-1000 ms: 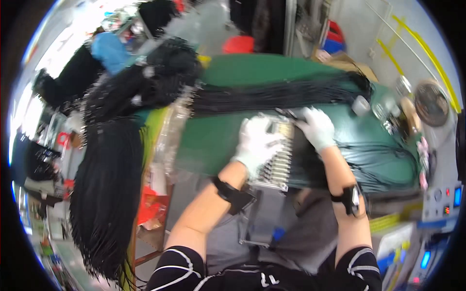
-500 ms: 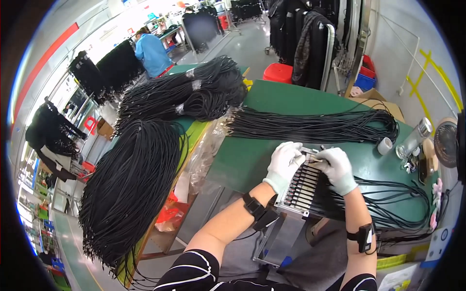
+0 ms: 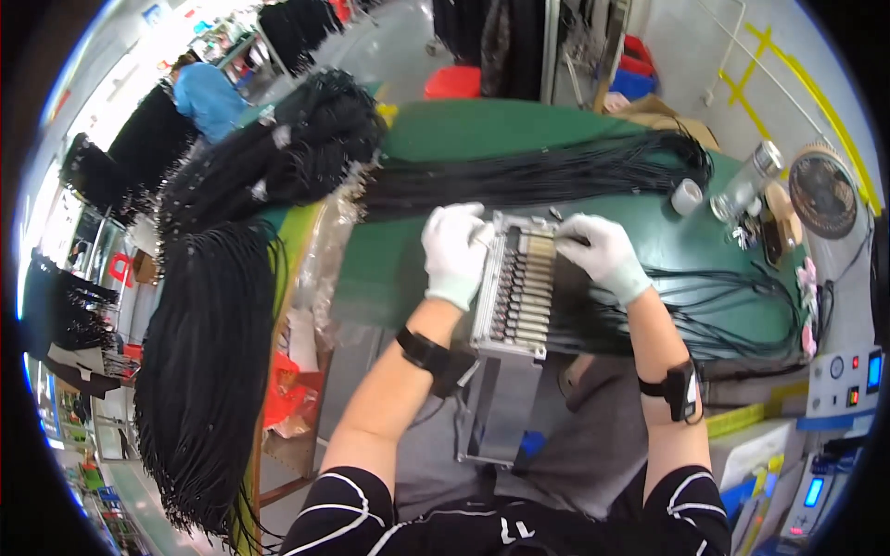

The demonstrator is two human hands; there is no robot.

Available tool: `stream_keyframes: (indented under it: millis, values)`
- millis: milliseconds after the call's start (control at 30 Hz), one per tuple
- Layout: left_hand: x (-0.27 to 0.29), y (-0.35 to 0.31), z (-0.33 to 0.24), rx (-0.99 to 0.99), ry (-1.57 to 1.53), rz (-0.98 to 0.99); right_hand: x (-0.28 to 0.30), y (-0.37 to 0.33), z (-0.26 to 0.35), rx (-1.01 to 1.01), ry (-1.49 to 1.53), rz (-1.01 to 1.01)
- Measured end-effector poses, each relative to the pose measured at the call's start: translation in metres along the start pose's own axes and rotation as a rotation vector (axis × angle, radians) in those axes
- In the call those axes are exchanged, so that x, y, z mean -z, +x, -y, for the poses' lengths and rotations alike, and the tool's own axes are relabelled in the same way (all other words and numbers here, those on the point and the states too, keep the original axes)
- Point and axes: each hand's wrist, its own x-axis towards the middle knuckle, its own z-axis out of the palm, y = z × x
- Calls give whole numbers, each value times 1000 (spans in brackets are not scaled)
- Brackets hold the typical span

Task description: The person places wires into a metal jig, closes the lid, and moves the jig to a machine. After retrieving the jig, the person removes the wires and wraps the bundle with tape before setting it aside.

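Observation:
A metal fixture (image 3: 481,320) stands at the green table's near edge, with a row of silver cable connectors (image 3: 527,301) side by side in it. Black cables (image 3: 603,324) run from its right side over the table. My left hand (image 3: 454,255), in a white glove, is beside the fixture's far left corner. Its fingers are curled together, and whatever lies between them is hidden. By the far right end of the row, my white-gloved right hand (image 3: 603,255) has thumb and fingers pinched together. Anything in that pinch is too small to make out.
Black cable bundles (image 3: 204,361) cover the left side, and another bundle (image 3: 519,176) lies across the table (image 3: 445,125). At right are a white roll (image 3: 686,197), a glass bottle (image 3: 749,180) and a fan (image 3: 823,195). A person in blue (image 3: 209,100) is far left.
The view has shifted, so the scene sits further left and higher. Both hands have moved apart, the left off the connectors to the fixture's left side, the right to its right edge.

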Motion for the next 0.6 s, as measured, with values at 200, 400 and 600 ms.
stream_keyframes:
  millis: [200, 400, 600]
  values:
    - [-9, -9, 12, 246, -19, 158, -3, -1, -9, -89, -329, 72]
    - [-8, -12, 14, 209, 69, 301, 4, -6, -4, -184, -402, 168]
    - [-6, -10, 15, 260, 6, 365, 4, -6, -8, -166, -355, 177]
